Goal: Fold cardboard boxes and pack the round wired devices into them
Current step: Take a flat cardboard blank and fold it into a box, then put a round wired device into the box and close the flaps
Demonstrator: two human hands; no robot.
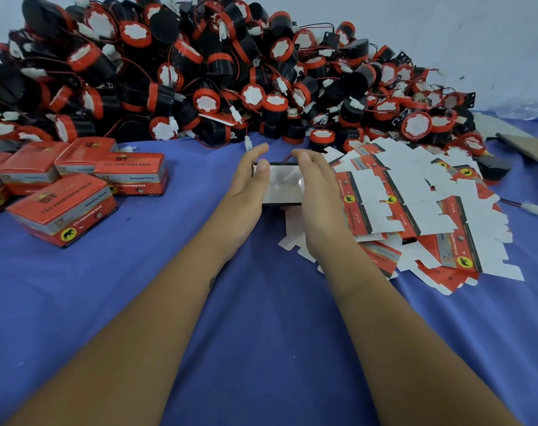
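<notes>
A blue cloth (261, 318) covers the whole table, and along the far side a huge heap of round black-and-red wired devices (200, 72) climbs against the wall. To the right of the hands sprawls a loose spread of flat unfolded boxes (421, 207), white sides mostly up, red print showing here and there. On the left sits a cluster of finished red boxes (77, 179), closed and touching one another. At the far right edge there's a brown cardboard sheet (529, 146), and behind it a clear plastic bottle (526, 109) lying down. In the middle, both arms reach forward: the left hand (249, 186) and right hand (316, 186) grip one half-formed box (281, 184) from either side, fingers curled over its far edge, white inside facing up, just in front of the heap
</notes>
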